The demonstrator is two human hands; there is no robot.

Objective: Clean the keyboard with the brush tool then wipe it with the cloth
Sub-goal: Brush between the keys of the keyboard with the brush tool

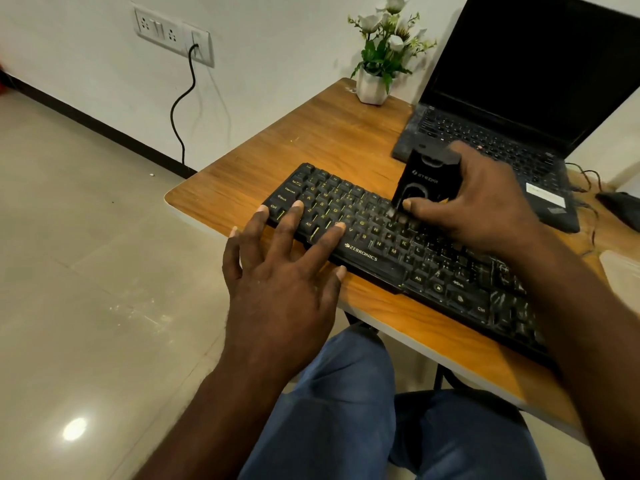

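Observation:
A black Zebronics keyboard (381, 251) with yellow legends lies diagonally on the wooden table (329, 140). My left hand (284, 271) lies flat on the keyboard's left end, fingers straight and spread over the keys. My right hand (485, 202) grips a black brush tool (427, 181), thumb on its front face, with the bristle end down on the keys near the middle of the keyboard. A pale cloth (620, 271) shows at the right edge of the table, partly cut off.
An open black laptop (502, 98) stands behind the keyboard, with a mouse (623, 209) and thin cables to its right. A white pot of flowers (374, 84) sits at the table's back corner. A wall socket (173, 32) with a black cord is on the left.

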